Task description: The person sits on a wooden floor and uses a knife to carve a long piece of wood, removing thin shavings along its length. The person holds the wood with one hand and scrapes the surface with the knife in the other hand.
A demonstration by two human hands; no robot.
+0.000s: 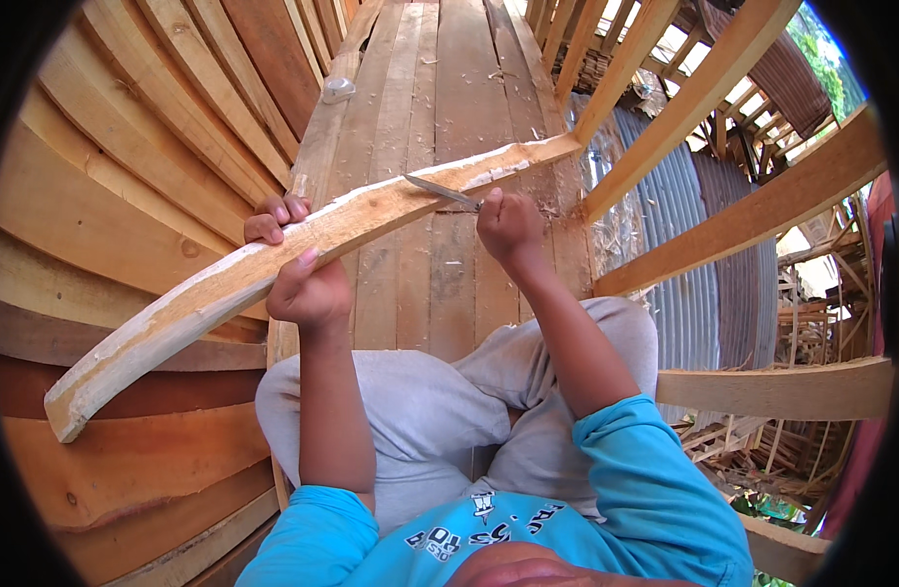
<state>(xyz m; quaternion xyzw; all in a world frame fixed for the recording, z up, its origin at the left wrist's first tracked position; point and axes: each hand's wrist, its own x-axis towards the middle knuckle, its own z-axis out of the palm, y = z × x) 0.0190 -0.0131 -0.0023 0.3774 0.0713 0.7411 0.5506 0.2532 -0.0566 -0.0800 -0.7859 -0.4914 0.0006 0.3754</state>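
A long wooden plank (361,217) with a pale, whitish edge lies slantwise across the view, from the lower left up to the right. My left hand (308,284) is wrapped round it left of its middle, thumb on the near side and fingers over the far edge. In my right hand (509,225) is a knife (444,192), gripped in a closed fist. Its narrow metal blade points left and lies over the plank's upper face, right of the middle. The knife's handle is hidden inside my fist.
I sit cross-legged on a plank floor (410,284) strewn with wood shavings. A board wall (127,191) rises at the left. Slanting wooden rails (699,108) stand at the right, with corrugated metal sheets (684,210) beyond them. A small clear container (338,90) sits at the far left of the floor.
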